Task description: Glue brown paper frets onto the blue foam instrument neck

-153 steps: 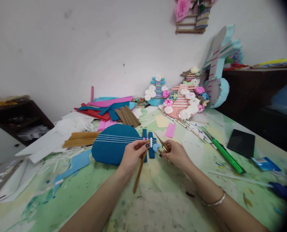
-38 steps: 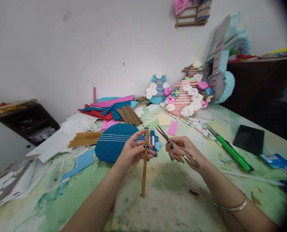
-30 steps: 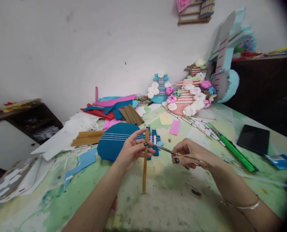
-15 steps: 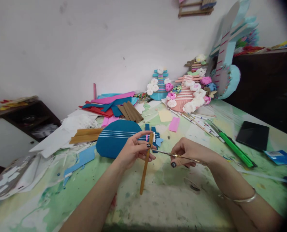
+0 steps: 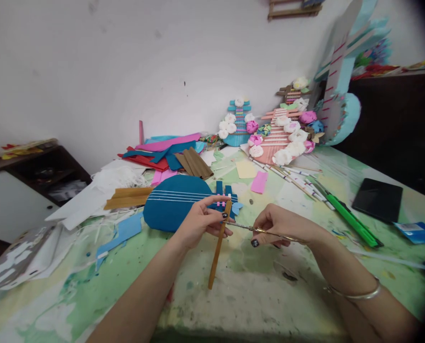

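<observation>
My left hand [image 5: 206,220] pinches a narrow ochre-brown paper strip [image 5: 217,259] between thumb and fingers, near its upper end. The strip's long tail slants down over the table. In my right hand [image 5: 275,227] are slim scissors [image 5: 243,226], seen edge-on, with silver blades and gold handles. Their tips reach the strip just below my left thumb; whether the blades are parted cannot be made out. Behind my left hand lies a blue lute-shaped piece [image 5: 175,209] with white strings, pink and white bits at its neck and a light-blue butterfly-like piece [image 5: 237,208].
Folded brown paper [image 5: 126,197], light-blue scraps [image 5: 121,233] and coloured sheets [image 5: 169,152] lie left. Flower-decorated lute shapes [image 5: 284,138] stand at the back. A green cutter-like tool [image 5: 353,219], striped sticks [image 5: 287,176] and a black tablet [image 5: 377,199] lie right.
The view has shifted slightly. My left hand and the strip's upper end sit a little further right and lower; the scissors stay against the strip.
</observation>
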### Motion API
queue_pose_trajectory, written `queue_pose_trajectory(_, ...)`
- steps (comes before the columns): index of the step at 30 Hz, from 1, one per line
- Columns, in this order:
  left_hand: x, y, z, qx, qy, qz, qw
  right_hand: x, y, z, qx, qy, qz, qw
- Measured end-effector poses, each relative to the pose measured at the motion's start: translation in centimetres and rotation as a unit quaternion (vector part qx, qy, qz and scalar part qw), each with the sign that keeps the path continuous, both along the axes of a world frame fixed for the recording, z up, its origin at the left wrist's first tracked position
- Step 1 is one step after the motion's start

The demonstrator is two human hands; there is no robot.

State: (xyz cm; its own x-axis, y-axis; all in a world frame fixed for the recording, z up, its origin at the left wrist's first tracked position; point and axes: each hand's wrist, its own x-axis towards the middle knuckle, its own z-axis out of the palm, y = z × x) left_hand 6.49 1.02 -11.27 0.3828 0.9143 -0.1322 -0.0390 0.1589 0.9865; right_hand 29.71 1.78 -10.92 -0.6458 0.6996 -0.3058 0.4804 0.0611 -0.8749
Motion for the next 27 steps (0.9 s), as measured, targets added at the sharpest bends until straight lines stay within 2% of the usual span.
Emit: queue_pose_trajectory(27, 1.2, -0.3, -0.8, -0.01, 0.028, 0.033, 0.999, -1.5, 0.3, -1.5, 0.042, -0.021, -0.01, 0.999)
